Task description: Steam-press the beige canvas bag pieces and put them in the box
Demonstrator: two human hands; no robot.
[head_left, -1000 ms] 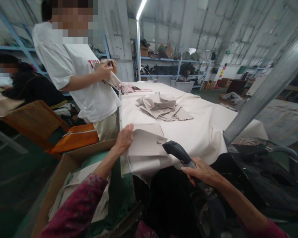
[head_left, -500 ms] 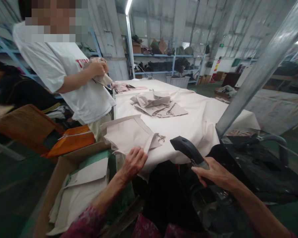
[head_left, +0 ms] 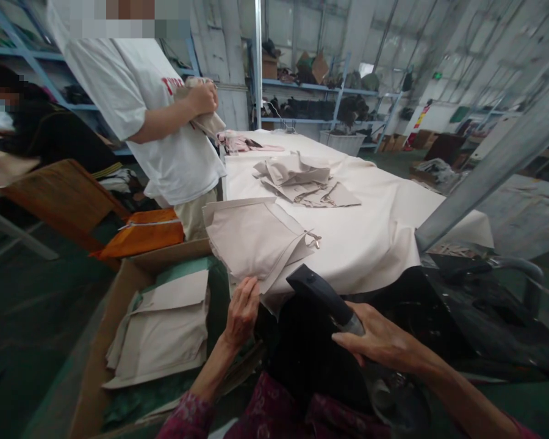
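My left hand (head_left: 244, 310) is at the near edge of a stack of beige fabric pieces (head_left: 251, 238), fingers closed on that edge. The stack lies at the table's front left corner, with a small metal clasp (head_left: 315, 239) at its right point. My right hand (head_left: 375, 334) wraps round the grey grip of a black vacuum-style nozzle (head_left: 318, 292), its head angled up and left, just short of the table edge and apart from the fabric. More beige pieces with metal clasps (head_left: 306, 180) lie in a loose heap further back.
A cardboard box (head_left: 101, 341) with beige pieces (head_left: 165, 335) stands at left, by an orange bag (head_left: 141, 231) and wooden chair (head_left: 64, 201). A person in a white shirt (head_left: 165, 140) handles fabric beyond. A metal post (head_left: 480, 164) rises right of the cloth-covered table (head_left: 361, 238).
The nozzle in my right hand has moved left and closer to the fabric. My left hand has shifted down along the near edge. The view has turned slightly left and down.
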